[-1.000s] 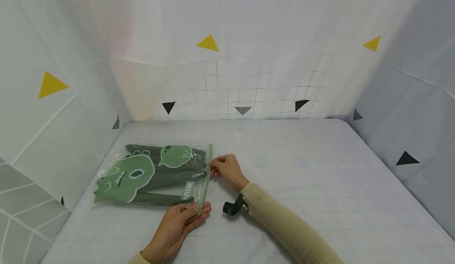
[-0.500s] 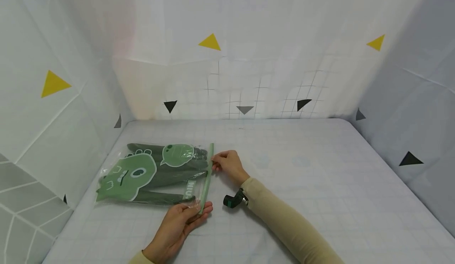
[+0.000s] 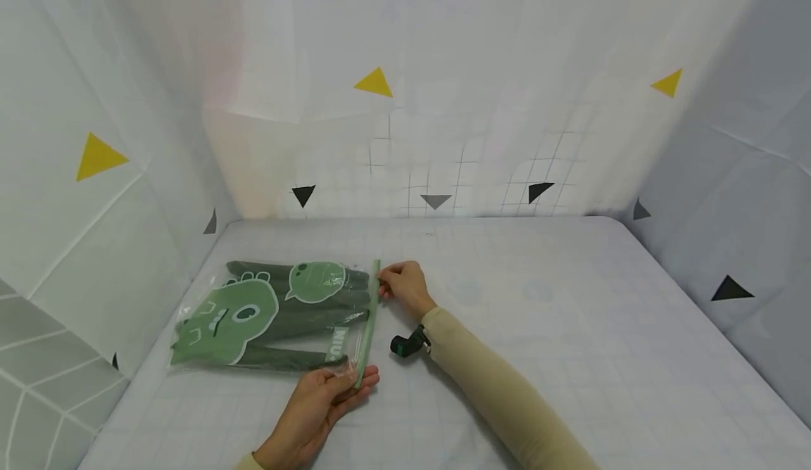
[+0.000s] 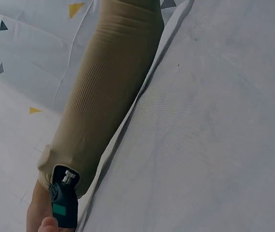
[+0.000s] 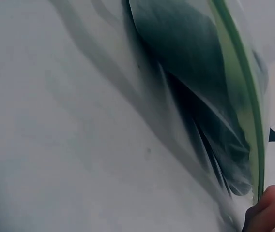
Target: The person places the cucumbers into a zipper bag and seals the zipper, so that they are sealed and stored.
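A clear plastic zip bag (image 3: 300, 294) printed with a green cartoon dinosaur lies flat at the left of the table. Dark green contents, folded inside, show through it. Along its right end runs a pale green zip strip (image 3: 369, 329). My left hand (image 3: 317, 410) holds the strip's near corner, thumb on top and fingers beneath. Close to the far end, my right hand (image 3: 408, 287) pinches the strip between thumb and fingers. In the right wrist view, fingertips (image 5: 272, 205) meet the end of the green strip (image 5: 246, 82), and the bag's edge is raised off the table.
The white table (image 3: 538, 357) stretches right of the bag, with white cloth walls (image 3: 481, 104) at the back and both sides. A black wrist camera (image 3: 408, 344) hangs from the right sleeve (image 3: 494, 385), close over the table.
My right hand has slid along the strip towards its far end, away from me. The left hand keeps its hold on the near corner. The bag has barely moved.
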A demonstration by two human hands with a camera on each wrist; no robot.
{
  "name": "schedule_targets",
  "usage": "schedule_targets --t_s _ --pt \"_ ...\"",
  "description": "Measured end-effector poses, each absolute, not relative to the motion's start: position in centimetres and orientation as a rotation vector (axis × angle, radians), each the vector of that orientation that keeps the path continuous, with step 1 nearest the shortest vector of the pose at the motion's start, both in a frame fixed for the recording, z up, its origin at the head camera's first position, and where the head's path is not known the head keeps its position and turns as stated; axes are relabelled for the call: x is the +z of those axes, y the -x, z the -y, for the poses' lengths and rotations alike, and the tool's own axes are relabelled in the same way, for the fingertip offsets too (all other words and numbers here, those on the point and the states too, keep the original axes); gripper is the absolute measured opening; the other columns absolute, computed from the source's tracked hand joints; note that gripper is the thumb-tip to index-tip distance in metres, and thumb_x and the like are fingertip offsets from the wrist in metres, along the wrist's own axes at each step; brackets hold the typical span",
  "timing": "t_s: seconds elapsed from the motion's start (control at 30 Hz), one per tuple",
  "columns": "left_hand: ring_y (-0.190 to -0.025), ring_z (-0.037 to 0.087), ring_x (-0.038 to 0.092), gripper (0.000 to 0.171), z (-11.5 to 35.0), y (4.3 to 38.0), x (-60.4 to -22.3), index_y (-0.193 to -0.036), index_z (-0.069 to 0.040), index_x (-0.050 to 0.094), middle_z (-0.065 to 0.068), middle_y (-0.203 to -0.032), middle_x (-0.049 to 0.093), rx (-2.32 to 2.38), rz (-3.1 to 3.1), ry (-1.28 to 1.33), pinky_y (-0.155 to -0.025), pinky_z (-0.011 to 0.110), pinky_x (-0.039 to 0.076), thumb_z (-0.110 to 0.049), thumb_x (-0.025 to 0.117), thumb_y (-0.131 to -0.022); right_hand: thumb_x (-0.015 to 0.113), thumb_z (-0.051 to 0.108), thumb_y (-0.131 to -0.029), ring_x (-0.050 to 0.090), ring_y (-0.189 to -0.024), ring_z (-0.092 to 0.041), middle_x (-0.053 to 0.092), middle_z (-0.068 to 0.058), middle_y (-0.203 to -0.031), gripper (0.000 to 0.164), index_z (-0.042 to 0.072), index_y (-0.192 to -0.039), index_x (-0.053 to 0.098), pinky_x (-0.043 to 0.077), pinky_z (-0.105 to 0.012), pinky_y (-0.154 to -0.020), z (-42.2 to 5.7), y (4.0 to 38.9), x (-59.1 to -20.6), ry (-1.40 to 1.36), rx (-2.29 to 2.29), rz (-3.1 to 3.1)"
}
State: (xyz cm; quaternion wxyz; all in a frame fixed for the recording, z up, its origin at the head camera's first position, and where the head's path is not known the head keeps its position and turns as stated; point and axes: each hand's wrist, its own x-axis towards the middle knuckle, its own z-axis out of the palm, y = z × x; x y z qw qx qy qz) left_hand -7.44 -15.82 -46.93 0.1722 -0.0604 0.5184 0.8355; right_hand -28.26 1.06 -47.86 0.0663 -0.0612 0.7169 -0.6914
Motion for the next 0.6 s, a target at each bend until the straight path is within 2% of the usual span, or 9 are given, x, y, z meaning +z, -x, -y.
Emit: schedule_targets --t_s 0.17,0.47,0.6 --pt "-0.119 0.028 0.066 0.051 16.2 7.2 -47.1 -0.141 0.025 0.037 0.028 -0.131 0.063 2.342 -1.481 0.186 -0.102 0.038 0.050 -0.008 0.058 -0.107 0.067 0.004 -0.100 0.063 -0.055 -0.013 0.069 -0.013 -0.073 0.015 -0.009 -0.101 0.075 0.053 -0.025 -0.053 -0.6 29.2 -48.1 0.145 -2.061 -2.211" --pt "-0.118 0.028 0.067 0.051 16.2 7.3 -47.2 -0.140 0.024 0.037 0.028 -0.129 0.065 2.358 -1.472 0.191 -0.102 0.038 0.050 -0.009 0.060 -0.107 0.067 0.003 -0.100 0.062 -0.055 -0.014 0.069 -0.014 -0.071 0.014 -0.009 -0.099 0.075 0.052 -0.024 -0.053 -0.6 30.1 -47.2 0.120 -2.040 -2.236" --pt "-0.117 0.027 0.067 0.052 16.0 7.5 -47.2 -0.140 0.024 0.038 0.029 -0.130 0.064 2.354 -1.487 0.176 -0.101 0.037 0.051 -0.010 0.060 -0.107 0.068 0.004 -0.099 0.063 -0.054 -0.013 0.069 -0.013 -0.070 0.016 -0.010 -0.103 0.074 0.054 -0.024 -0.054 -0.7 30.7 -47.3 0.143 -2.034 -2.229"
